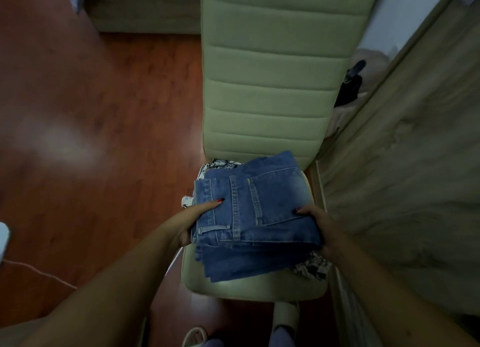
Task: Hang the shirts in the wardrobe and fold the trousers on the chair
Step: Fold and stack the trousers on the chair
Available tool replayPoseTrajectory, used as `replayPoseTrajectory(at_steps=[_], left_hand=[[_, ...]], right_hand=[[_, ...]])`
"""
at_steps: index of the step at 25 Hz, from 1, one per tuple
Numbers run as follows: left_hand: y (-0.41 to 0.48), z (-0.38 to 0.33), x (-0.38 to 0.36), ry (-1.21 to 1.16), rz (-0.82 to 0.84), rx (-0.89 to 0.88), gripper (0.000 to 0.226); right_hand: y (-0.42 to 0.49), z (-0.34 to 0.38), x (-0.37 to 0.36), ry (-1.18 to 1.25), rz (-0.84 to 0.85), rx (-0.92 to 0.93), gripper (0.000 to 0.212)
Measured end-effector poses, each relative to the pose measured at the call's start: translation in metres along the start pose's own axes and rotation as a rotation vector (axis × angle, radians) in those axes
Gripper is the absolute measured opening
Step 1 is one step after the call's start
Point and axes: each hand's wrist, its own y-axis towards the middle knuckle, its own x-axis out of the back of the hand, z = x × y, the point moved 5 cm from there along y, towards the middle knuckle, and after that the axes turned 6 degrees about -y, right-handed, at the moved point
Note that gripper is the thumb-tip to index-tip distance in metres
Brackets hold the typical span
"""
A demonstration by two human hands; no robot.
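Folded blue jeans (259,216) lie on the seat of a pale green padded chair (270,86), back pocket facing up. My left hand (193,222) grips the folded stack's left side, thumb on top near the waistband. At the right side my right hand (320,224) holds the stack, fingers under the edge. A black-and-white patterned garment (313,264) lies under the jeans, showing at the back left and front right.
The wardrobe's wood-grain sliding door (405,177) stands close on the right of the chair. Red-brown wooden floor (104,138) spreads to the left. A bed base (145,16) sits at the far back. A cable (39,271) runs across the floor at lower left.
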Motion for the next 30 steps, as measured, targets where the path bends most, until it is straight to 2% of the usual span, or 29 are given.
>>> replayPoseTrajectory(at_steps=[2,5,6,9,11,12,14,17,19,21,22,23,25,26,28,30], left_hand=[[-0.009,-0.005,-0.002,-0.009,0.038,-0.035,0.041],[-0.014,-0.005,0.0,-0.033,0.09,-0.066,0.041],[-0.013,-0.001,0.001,-0.043,0.107,-0.056,0.041],[-0.016,0.013,-0.004,-0.058,0.156,-0.022,0.031],[-0.015,0.023,-0.003,-0.05,0.162,-0.012,0.03],[-0.015,0.026,-0.002,-0.046,0.167,-0.021,0.037],[-0.011,0.031,0.004,-0.045,0.174,-0.051,0.06],[-0.009,0.03,0.013,-0.08,0.143,-0.133,0.056],[-0.007,0.03,0.019,-0.076,0.132,-0.155,0.077],[-0.004,0.028,0.024,-0.04,0.119,-0.163,0.093],[-0.004,0.027,0.026,-0.022,0.12,-0.162,0.097],[-0.005,0.025,0.027,-0.006,0.12,-0.159,0.102],[-0.006,0.024,0.031,0.006,0.11,-0.145,0.105],[-0.006,0.024,0.034,0.007,0.101,-0.138,0.105],[-0.006,0.025,0.038,0.006,0.087,-0.123,0.105],[-0.006,0.026,0.039,0.004,0.081,-0.115,0.105]], right_hand=[[-0.008,-0.002,-0.005,0.052,-0.001,0.029,0.055],[-0.015,-0.011,-0.006,0.116,-0.014,0.059,0.026],[-0.016,-0.016,-0.004,0.167,-0.013,0.071,0.024],[-0.021,-0.03,0.001,0.281,-0.044,0.09,0.029],[-0.019,-0.036,0.002,0.338,-0.024,0.105,0.04],[-0.016,-0.041,0.002,0.327,-0.008,0.084,0.042],[-0.007,-0.049,0.0,0.257,0.006,0.005,0.034],[0.018,-0.059,0.011,0.062,-0.018,-0.042,0.027],[0.044,-0.065,0.036,-0.228,-0.195,0.103,0.026],[0.056,-0.06,0.064,-0.761,-0.587,0.245,0.032],[0.058,-0.06,0.077,-0.92,-0.762,0.218,0.046],[0.061,-0.066,0.09,-0.935,-0.856,0.121,0.064],[0.072,-0.086,0.106,-0.714,-0.845,-0.128,0.093],[0.078,-0.097,0.112,-0.594,-0.803,-0.21,0.101],[0.082,-0.112,0.119,-0.495,-0.719,-0.286,0.1],[0.085,-0.119,0.126,-0.404,-0.667,-0.242,0.081]])
